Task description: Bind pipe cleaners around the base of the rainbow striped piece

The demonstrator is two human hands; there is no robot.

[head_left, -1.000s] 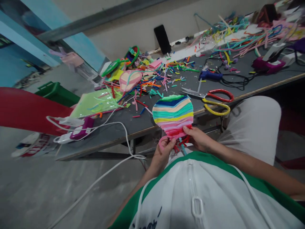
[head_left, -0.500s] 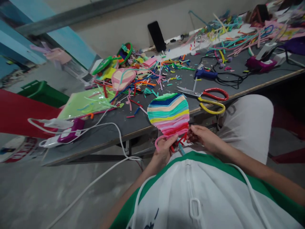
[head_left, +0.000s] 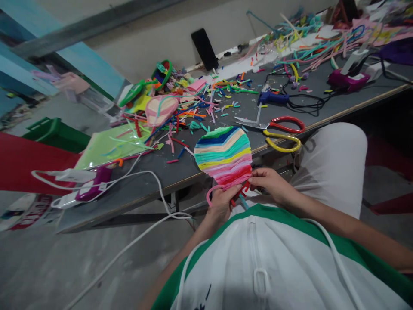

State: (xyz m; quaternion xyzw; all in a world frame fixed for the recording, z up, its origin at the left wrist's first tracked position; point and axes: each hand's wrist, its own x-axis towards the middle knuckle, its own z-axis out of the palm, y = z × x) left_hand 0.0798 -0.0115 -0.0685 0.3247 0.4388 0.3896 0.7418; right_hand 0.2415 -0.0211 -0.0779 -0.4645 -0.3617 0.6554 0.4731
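Observation:
A rounded craft piece point(head_left: 223, 153) covered with rows of coloured pipe cleaners, green and blue at the top through yellow to red and pink, is held over the table's front edge. My left hand point(head_left: 222, 200) is closed on its lower end, thumb on top, where a pink pipe cleaner point(head_left: 209, 193) curls out to the left. My right hand point(head_left: 268, 183) pinches at the lower right edge, by the red and pink rows; what exactly lies between those fingertips is partly hidden. Red pipe cleaner ends point(head_left: 244, 189) hang between the hands, above my lap.
Scissors point(head_left: 274, 131) with red and yellow handles lie at the table edge point(head_left: 155, 172), near a blue glue gun point(head_left: 274, 97). Beyond are scattered pipe cleaner scraps, a pink heart point(head_left: 161, 110) and a leaning phone point(head_left: 205, 49). A white cable point(head_left: 161, 189) droops off the left side.
My right hand has closed in on the lower right edge of the striped piece. My left hand keeps its hold. The whole view has shifted slightly.

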